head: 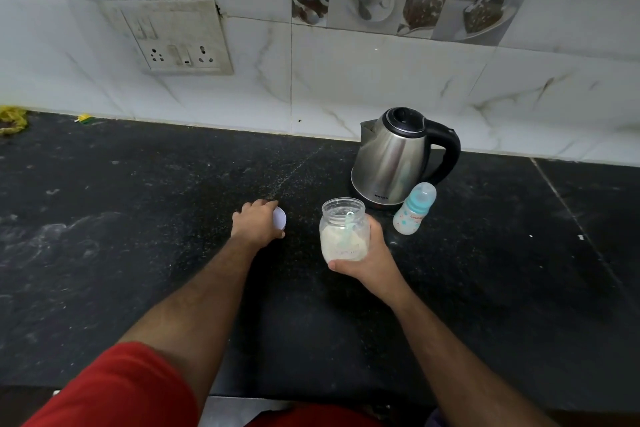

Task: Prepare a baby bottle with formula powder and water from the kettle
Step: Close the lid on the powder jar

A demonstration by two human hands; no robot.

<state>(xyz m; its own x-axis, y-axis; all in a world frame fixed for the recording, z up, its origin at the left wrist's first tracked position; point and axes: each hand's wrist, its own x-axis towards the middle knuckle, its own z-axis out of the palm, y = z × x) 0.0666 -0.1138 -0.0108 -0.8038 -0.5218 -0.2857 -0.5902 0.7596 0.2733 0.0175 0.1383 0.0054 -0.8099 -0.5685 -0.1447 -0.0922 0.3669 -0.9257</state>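
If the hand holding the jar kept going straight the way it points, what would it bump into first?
Probably the kettle. The right hand grips the open powder jar and points up toward the wall, with the kettle just behind the jar. The baby bottle stands slightly right; depth is hard to judge.

Probably a home kitchen: black stone counter [138, 218], marble-look wall tiles [346, 80] with cup pictures, steel kettle [391, 156].

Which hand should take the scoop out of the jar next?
Left, probably. The right hand grips the open jar, steadying it, with the scoop standing in the powder. The left hand holds only the white lid at the counter; once it lets go, it is free and close.
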